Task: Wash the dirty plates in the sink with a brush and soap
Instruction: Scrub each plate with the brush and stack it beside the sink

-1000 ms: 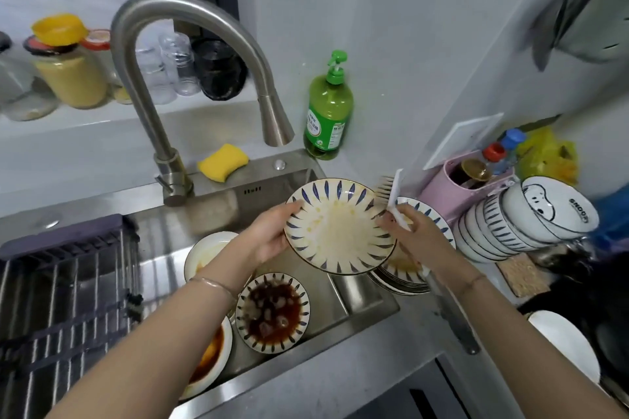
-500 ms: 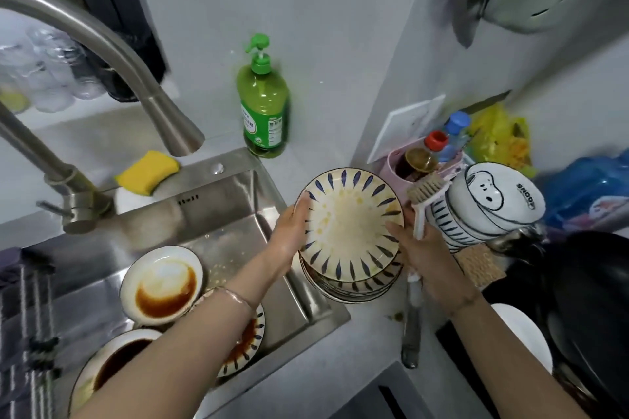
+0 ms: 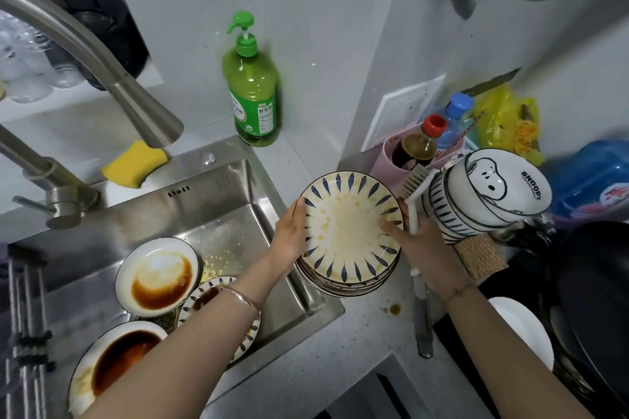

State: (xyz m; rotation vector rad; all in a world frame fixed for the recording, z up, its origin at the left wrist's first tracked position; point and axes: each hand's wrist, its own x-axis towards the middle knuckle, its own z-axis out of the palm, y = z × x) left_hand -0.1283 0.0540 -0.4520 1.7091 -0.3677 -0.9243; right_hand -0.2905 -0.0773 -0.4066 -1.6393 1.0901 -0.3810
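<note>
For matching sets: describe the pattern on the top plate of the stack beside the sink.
Top plate: cream, with dark blue strokes radiating round the rim; head view.

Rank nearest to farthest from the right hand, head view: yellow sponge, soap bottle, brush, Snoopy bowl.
1. brush, gripped in the right hand
2. Snoopy bowl, just to its right
3. soap bottle, back corner by the wall
4. yellow sponge, far left behind the sink

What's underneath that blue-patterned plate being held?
Under the blue-patterned plate, gripped by the left hand and the right hand that also holds the brush, sits a stack of similar plates on the countertop. Only their rims show; their faces are covered.
</note>
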